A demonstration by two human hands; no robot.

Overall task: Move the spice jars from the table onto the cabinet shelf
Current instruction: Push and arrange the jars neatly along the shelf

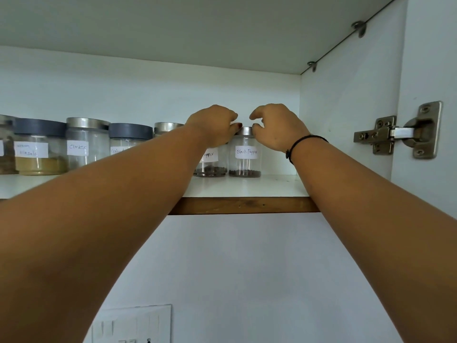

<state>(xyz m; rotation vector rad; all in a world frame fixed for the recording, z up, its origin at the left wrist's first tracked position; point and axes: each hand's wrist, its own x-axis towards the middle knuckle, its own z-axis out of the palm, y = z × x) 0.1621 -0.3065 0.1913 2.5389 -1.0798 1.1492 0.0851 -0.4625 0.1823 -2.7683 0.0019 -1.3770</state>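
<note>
Left hand [217, 125] gripping hidden pepper jar [210, 162] lid, right hand [274, 127] loosely curled beside steel-lidded "Black Pepper" jar [244, 154]

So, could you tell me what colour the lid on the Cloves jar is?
Silver metal, on the Cloves jar; seen in the head view.

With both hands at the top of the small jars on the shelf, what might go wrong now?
1. The left hand and right hand sit at the steel lid of the clear glass jar labelled Black Pepper; a careless pull away may tip it.
2. It stands close beside the partly hidden glass pepper jar, so a nudge may knock them together.
3. Both stand near the front edge of the white cabinet shelf and might fall.
</note>
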